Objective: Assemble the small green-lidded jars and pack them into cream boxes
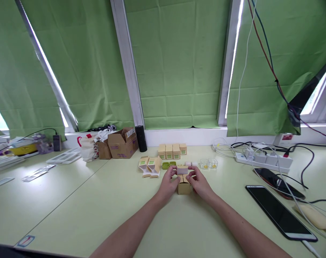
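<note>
Between my two hands stands a small brown cardboard box with its top flap raised. My left hand grips the box's left side, fingers curled at the flap. On the opposite side, my right hand holds it with thumb and fingers bent around the edge. Just beyond are green small containers, pale pink pieces and two clear cups with something yellow inside. Two open boxes with green-framed windows lie to the left. Several closed boxes stand in a row farther back.
A white power strip with tangled cables sits at the right, near a dark phone and a larger phone. At the back left are a carton, a black cylinder and a cloth bag.
</note>
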Demonstrator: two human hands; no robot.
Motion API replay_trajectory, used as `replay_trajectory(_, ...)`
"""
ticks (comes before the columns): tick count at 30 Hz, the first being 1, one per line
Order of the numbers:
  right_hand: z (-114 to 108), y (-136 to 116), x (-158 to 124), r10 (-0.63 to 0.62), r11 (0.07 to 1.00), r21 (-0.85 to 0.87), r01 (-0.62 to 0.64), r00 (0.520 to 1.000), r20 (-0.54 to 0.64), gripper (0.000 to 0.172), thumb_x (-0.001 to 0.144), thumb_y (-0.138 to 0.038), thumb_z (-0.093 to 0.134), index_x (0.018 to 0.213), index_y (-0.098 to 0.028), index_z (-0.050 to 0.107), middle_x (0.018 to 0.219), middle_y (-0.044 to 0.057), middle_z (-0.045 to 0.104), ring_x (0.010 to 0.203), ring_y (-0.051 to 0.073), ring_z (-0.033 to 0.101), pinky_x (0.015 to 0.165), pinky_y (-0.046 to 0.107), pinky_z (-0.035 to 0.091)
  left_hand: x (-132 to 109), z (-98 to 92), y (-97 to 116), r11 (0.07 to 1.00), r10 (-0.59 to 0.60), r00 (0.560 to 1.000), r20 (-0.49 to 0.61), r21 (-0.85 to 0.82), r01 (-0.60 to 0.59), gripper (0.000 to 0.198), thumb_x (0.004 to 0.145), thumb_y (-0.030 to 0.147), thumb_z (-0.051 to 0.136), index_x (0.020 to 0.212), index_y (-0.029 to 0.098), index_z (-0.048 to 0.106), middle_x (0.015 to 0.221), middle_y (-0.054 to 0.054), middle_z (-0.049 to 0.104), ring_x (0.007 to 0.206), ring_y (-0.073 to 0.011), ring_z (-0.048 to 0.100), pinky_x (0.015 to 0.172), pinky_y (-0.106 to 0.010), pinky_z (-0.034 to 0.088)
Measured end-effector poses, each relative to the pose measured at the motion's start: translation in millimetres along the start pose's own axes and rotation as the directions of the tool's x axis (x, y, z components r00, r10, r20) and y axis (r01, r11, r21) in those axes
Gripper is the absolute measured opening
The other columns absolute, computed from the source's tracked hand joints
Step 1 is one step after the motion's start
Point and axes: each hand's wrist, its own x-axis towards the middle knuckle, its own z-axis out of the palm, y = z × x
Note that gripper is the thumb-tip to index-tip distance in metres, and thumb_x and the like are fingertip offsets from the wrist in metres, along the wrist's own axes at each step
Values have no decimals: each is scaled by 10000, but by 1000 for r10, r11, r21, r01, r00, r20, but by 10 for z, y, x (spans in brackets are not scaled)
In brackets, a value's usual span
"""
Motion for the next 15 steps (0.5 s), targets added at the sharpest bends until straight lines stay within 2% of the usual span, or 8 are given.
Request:
replay_trajectory(7, -8, -31, -14, -29, 999, -40, 29, 1000, -4, 450, 773, -480, 673, 1145, -242, 587, 859, -12, 595, 678, 185, 586, 621, 312, 472, 13, -12, -34, 999, 27, 999, -16, 43, -27, 211, 837, 237, 663, 1042, 219, 618, 1081, -70, 709, 1090, -252, 642, 957, -353, 467)
replay_trajectory(15, -23, -59, -37, -127, 987, -103, 121, 991, -52, 378, 791, -446, 667, 1110, -249, 625, 904, 10, 597, 723, 196, 598, 703, 340, 504, 28, 0, -23, 999, 25, 1000, 0, 33, -25, 136, 826, 256, 671, 942, 213, 615, 1052, -73, 718, 1053, -257, 659, 934, -363, 481)
